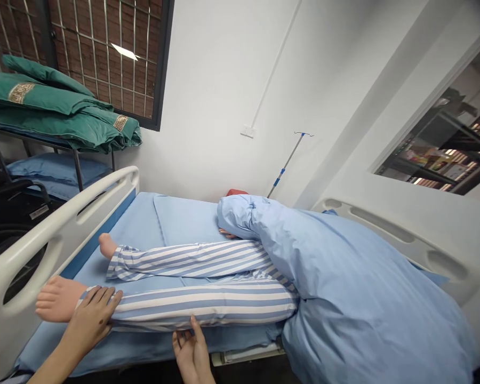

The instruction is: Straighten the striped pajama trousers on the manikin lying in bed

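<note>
A patient mannequin lies on a hospital bed in blue-and-white striped pyjama trousers, its near leg (200,309) across the blue sheet (176,224) and its far leg (184,261) beyond. Both bare feet point left. My left hand (90,320) lies over the near leg at the ankle, just above the near foot (60,300). My right hand (191,352) is at the bed-side edge of that leg, fingers apart, thumb against the trouser. A light blue quilt (356,282) hides the mannequin's upper body.
A white side rail (60,229) runs along the left of the bed, and another (396,234) stands at the right. Folded green quilts (52,101) lie on a metal rack above a blue pillow (56,170). An IV pole (290,162) leans against the back wall.
</note>
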Demonstrator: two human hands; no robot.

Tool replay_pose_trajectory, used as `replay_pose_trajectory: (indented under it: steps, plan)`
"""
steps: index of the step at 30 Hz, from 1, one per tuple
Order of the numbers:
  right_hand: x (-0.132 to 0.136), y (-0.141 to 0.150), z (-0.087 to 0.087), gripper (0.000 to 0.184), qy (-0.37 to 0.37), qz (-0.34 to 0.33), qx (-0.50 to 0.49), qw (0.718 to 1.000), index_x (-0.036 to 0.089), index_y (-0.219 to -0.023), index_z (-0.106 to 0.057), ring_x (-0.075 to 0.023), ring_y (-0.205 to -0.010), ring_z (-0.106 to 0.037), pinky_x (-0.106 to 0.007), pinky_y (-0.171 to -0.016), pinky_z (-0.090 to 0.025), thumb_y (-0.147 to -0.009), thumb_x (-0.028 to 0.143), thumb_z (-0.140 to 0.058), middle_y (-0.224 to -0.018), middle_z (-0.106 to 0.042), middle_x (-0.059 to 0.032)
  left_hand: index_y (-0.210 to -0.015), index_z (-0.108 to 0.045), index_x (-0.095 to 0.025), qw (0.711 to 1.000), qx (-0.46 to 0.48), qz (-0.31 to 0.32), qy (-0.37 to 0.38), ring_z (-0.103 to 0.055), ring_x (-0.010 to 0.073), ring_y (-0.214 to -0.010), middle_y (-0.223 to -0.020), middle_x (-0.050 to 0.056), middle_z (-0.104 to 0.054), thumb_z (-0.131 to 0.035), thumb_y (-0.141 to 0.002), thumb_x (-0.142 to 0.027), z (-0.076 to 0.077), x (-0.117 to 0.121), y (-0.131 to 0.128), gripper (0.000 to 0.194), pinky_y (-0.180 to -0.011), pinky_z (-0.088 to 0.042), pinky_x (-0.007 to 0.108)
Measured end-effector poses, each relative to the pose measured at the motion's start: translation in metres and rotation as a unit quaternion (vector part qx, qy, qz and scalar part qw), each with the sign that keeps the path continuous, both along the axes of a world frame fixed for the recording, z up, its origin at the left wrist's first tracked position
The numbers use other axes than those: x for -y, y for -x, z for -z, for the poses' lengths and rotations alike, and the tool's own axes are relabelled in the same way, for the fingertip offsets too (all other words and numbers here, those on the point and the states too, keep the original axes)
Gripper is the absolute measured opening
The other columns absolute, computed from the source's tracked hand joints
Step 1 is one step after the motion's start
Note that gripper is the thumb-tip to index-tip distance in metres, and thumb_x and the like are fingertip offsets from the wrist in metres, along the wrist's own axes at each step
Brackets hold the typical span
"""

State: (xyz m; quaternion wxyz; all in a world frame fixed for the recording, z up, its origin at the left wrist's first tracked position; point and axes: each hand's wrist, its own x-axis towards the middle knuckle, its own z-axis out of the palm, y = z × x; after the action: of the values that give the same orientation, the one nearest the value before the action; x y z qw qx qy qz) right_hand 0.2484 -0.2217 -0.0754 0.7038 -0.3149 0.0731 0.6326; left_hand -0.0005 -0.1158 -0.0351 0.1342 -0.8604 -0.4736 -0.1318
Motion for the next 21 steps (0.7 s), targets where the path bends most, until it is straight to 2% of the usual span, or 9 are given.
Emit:
replay_pose_trajectory:
  steps: [5,14,17,21]
  plan:
    - [-0.003,0.004,0.005,0.035,0.001,-0.008,-0.025,1.0,0.024,-0.08,-0.059,-0.0141,-0.07,-0.062,-0.027,-0.066,-0.049,-0.053,0.027,-0.082,-0.074,-0.066,0.0031,-0.11,-0.061,-0.019,1.0,-0.017,-0.005,-0.001,-0.049,0.0273,-0.105,-0.11,0.011,-0.061,-0.052,-0.065,-0.012,0.004,-0.002,0.004,0.046,-0.102,-0.026,0.043]
    - [-0.007,0.003,0.031,0.037,0.033,-0.003,-0.038,0.999,0.021,-0.082,-0.058,-0.0144,-0.067,-0.062,-0.027,-0.063,-0.05,-0.053,0.024,-0.081,-0.074,-0.066,0.0012,-0.111,-0.061,-0.019,0.999,-0.005,-0.005,0.039,-0.049,0.0281,-0.108,-0.114,0.012,-0.06,-0.052,-0.066,-0.016,0.028,-0.003,0.01,0.046,-0.102,-0.025,0.044]
    - [-0.012,0.003,0.036,0.036,0.036,-0.005,-0.045,0.998,0.021,-0.084,-0.058,-0.0143,-0.066,-0.062,-0.028,-0.062,-0.051,-0.055,0.025,-0.079,-0.073,-0.066,0.0016,-0.11,-0.062,-0.019,0.999,-0.01,-0.01,0.037,-0.048,0.0288,-0.107,-0.113,0.012,-0.06,-0.051,-0.064,-0.014,0.023,-0.006,0.007,0.047,-0.101,-0.026,0.045]
    - [-0.018,0.004,0.038,0.036,0.031,-0.008,-0.048,0.998,0.021,-0.087,-0.058,-0.0138,-0.064,-0.061,-0.028,-0.061,-0.051,-0.056,0.027,-0.077,-0.074,-0.066,0.0015,-0.108,-0.063,-0.018,1.0,-0.02,-0.009,0.003,-0.048,0.0296,-0.105,-0.11,0.013,-0.061,-0.05,-0.06,-0.01,0.008,-0.012,0.002,0.05,-0.101,-0.026,0.045]
